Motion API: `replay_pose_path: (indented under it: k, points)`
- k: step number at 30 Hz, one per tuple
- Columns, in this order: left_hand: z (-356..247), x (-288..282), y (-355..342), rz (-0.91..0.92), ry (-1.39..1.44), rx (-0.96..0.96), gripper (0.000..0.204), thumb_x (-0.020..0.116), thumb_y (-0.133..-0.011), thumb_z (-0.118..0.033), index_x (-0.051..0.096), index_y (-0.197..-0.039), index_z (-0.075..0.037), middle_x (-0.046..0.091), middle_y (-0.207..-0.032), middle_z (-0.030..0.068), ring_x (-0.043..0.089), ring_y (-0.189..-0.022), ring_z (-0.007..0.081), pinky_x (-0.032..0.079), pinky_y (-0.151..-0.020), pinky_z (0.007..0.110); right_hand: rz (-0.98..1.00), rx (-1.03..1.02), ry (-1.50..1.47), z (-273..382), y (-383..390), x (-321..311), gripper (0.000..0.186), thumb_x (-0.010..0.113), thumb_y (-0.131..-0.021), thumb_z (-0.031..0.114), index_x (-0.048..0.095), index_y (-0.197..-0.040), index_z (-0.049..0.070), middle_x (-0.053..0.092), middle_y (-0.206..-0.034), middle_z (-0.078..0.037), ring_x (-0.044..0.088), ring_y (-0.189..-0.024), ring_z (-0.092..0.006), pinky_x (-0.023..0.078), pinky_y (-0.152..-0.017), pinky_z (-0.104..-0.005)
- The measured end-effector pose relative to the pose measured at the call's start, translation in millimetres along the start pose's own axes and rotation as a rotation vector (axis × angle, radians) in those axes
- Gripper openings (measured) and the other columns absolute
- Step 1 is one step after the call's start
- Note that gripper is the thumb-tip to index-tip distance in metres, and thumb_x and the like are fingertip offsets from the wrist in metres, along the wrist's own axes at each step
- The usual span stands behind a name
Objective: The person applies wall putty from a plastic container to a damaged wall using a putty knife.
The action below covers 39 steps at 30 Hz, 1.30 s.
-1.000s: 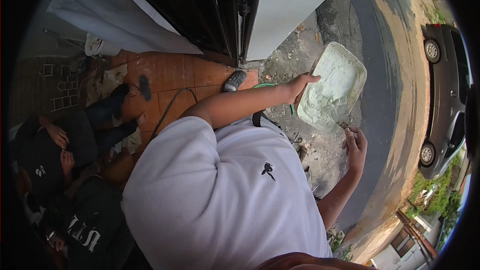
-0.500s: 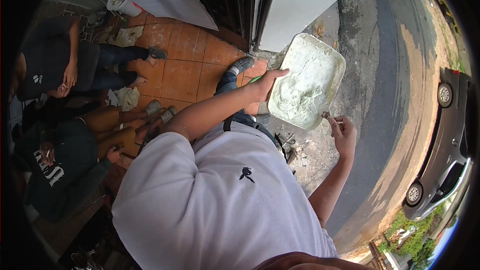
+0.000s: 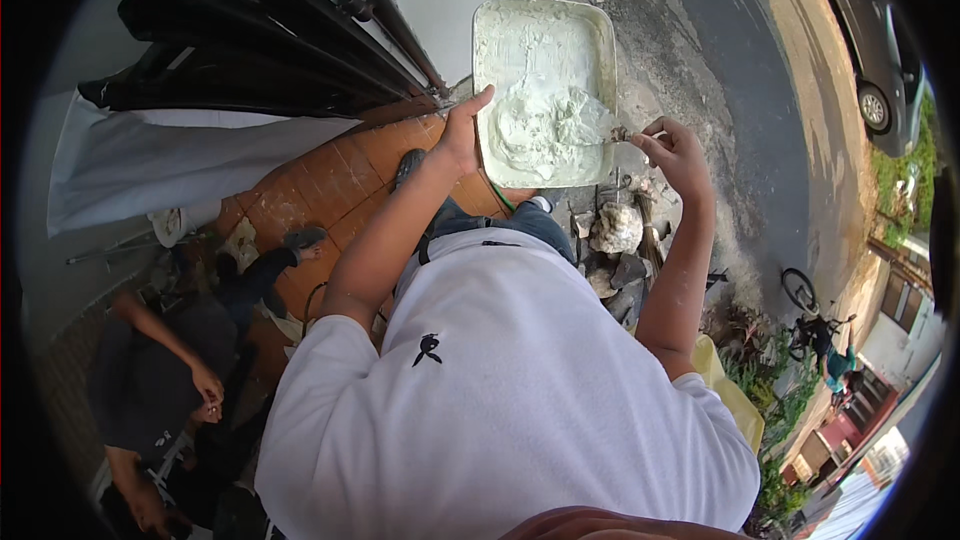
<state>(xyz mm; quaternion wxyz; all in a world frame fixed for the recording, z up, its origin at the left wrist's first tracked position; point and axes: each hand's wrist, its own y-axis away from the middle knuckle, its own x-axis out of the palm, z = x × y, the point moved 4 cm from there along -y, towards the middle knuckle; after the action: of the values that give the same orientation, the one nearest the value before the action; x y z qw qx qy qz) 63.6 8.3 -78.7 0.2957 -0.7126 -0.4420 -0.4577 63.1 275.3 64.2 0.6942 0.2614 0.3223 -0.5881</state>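
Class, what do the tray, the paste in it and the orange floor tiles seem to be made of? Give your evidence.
Tray: probably moulded plastic, pale; rounded corners and a thin rim suggest it.
Paste: perhaps plaster or filler, wet-looking; it stands in soft ridges.
Floor tiles: likely fired clay or ceramic; orange slabs with straight joints, glaze uncertain.

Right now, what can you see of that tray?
The tray is shallow and pale, a rounded rectangle with a raised rim, perhaps plastic. Greenish-white paste is heaped in its near half and smeared across the far half. The left hand holds its left edge, most fingers hidden. From the right edge, the right hand holds a small tool over it; whether that touches the tray is unclear.
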Motion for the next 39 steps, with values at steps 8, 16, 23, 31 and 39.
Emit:
replay_pose_path:
  k: [8, 16, 23, 31, 39]
  points:
    - [-88.8, 1.7, 11.5, 0.185, -0.253, -0.266, 0.066, 0.045, -0.095, -0.041, 0.032, -0.141, 0.004, 0.044, -0.139, 0.0222, 0.044, -0.128, 0.0361, 0.034, -0.109, 0.048, -0.505, 0.091, -0.450, 30.6, 75.5, 96.7, 0.020, 0.072, -0.081, 0.017, 0.065, -0.092, 0.003, 0.059, -0.068, 0.001, 0.049, -0.056, -0.0044, 0.038, -0.050, -0.0219]
    - [-110.8, -24.8, 61.1, 0.261, -0.328, -0.446, 0.065, 0.044, -0.095, -0.039, 0.030, -0.142, 0.003, 0.042, -0.141, 0.0218, 0.044, -0.129, 0.0360, 0.034, -0.109, 0.049, -0.907, 0.020, -0.892, 57.5, 132.4, 191.6, 0.019, 0.065, -0.087, 0.013, 0.063, -0.100, -0.001, 0.053, -0.065, 0.002, 0.043, -0.050, -0.0037, 0.034, -0.044, -0.0205]
    - [-125.7, -66.0, 117.8, 0.229, -0.242, -0.434, 0.062, 0.047, -0.094, -0.038, 0.034, -0.141, 0.001, 0.045, -0.139, 0.0201, 0.045, -0.128, 0.0352, 0.035, -0.109, 0.049, -0.923, -0.060, -0.808, 89.5, 153.7, 230.2, 0.012, 0.062, -0.089, 0.010, 0.059, -0.096, 0.000, 0.049, -0.062, 0.003, 0.039, -0.047, -0.0031, 0.031, -0.043, -0.0215]
    - [-149.1, -63.3, 133.4, 0.200, -0.216, -0.381, 0.065, 0.048, -0.094, -0.040, 0.032, -0.142, 0.000, 0.043, -0.141, 0.0195, 0.045, -0.128, 0.0354, 0.035, -0.108, 0.049, -0.837, -0.145, -0.837, 117.9, 135.2, 208.9, 0.009, 0.061, -0.088, 0.008, 0.059, -0.093, 0.001, 0.047, -0.060, 0.004, 0.038, -0.047, -0.0032, 0.028, -0.042, -0.0214]
    - [-143.6, -66.4, 130.5, 0.222, -0.218, -0.367, 0.066, 0.049, -0.093, -0.040, 0.031, -0.143, 0.000, 0.043, -0.141, 0.0193, 0.045, -0.128, 0.0355, 0.036, -0.108, 0.049, -0.824, -0.238, -0.893, 106.7, 137.7, 187.0, 0.008, 0.059, -0.089, 0.008, 0.058, -0.092, 0.001, 0.042, -0.059, 0.006, 0.034, -0.046, -0.0021, 0.026, -0.042, -0.0206]
